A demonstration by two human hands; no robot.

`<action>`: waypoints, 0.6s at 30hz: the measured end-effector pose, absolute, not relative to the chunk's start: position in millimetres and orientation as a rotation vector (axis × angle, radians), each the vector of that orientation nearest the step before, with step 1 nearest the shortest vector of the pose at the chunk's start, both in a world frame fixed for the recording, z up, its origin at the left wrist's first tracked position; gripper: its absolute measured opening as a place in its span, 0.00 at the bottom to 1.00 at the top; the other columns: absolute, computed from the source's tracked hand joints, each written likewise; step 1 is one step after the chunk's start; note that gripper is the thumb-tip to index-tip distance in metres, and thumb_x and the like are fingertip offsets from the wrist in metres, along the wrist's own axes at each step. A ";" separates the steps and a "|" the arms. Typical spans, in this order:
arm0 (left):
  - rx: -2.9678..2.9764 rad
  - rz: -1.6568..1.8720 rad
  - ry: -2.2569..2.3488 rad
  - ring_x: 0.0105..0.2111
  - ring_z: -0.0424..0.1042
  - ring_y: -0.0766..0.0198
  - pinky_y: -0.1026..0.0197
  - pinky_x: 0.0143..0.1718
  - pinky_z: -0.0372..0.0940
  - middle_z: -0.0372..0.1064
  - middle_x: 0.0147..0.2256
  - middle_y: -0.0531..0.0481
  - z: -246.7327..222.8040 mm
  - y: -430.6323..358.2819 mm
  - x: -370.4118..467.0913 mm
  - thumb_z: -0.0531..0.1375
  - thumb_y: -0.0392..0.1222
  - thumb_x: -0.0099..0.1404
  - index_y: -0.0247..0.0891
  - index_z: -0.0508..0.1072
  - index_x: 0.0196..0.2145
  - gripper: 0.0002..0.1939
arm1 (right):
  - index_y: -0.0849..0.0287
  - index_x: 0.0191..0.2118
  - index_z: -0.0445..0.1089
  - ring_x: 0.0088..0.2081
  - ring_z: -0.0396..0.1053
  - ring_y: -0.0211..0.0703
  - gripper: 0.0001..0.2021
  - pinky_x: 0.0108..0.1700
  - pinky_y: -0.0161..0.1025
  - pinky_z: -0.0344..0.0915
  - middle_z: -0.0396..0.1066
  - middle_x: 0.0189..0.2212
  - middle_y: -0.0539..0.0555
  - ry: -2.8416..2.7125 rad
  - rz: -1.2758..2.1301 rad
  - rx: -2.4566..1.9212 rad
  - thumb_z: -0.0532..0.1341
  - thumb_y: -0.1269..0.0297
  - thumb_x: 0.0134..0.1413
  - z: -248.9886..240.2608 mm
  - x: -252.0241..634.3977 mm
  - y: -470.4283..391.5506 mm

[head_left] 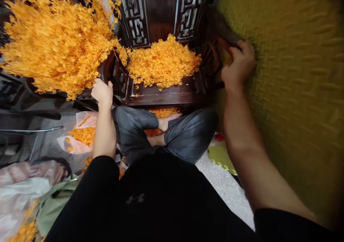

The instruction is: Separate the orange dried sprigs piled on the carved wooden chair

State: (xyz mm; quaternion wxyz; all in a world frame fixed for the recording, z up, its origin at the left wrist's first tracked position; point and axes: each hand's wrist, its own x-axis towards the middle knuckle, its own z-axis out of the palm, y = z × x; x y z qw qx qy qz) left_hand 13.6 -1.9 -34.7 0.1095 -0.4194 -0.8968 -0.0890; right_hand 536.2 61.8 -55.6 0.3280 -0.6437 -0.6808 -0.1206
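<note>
At 12 o'clock, the small heap (163,62) of orange sprigs is spread on the chair (166,99); the big heap (59,44) is piled at 10; beside it, the left hand (102,91) is curled, anything pinched being hidden; at 2, the chair's arm (224,30) is clasped by the right hand (239,61); bracing is suggested; for sprigs to be taken, a hand must be freed.

At the far centre, a dark polished wooden chair (166,99) is seen, its backrest (162,10) flanked by fretwork panels (136,19). The right side is filled by a ribbed olive-yellow surface (295,62). Speckled pale flooring (225,184) is edged by green interlocking matting (221,158); grey flooring (55,123) is dimly lit at left.
</note>
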 end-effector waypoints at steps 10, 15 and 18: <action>-1.222 -0.176 -2.639 0.51 0.78 0.39 0.42 0.54 0.72 0.75 0.50 0.29 -35.8 1.4 14.3 0.55 0.54 0.71 0.30 0.67 0.57 0.26 | 0.78 0.57 0.72 0.69 0.61 0.61 0.22 0.65 0.57 0.55 0.67 0.63 0.70 -1.804 -0.332 -1.767 0.55 0.65 0.66 -54.4 533.7 59.4; -1.201 -0.175 -2.631 0.50 0.79 0.39 0.41 0.53 0.73 0.76 0.49 0.31 -38.7 4.1 12.9 0.55 0.55 0.71 0.32 0.68 0.55 0.25 | 0.69 0.59 0.73 0.69 0.62 0.61 0.20 0.69 0.54 0.55 0.67 0.64 0.68 -1.799 -0.342 -1.798 0.59 0.68 0.66 -54.4 535.0 59.3; -1.202 -0.195 -2.634 0.50 0.79 0.38 0.40 0.52 0.73 0.76 0.49 0.31 -39.6 4.6 12.5 0.56 0.54 0.71 0.34 0.68 0.55 0.23 | 0.69 0.59 0.73 0.69 0.62 0.62 0.19 0.69 0.54 0.56 0.67 0.64 0.68 -1.817 -0.354 -1.767 0.58 0.68 0.66 -55.6 537.9 58.3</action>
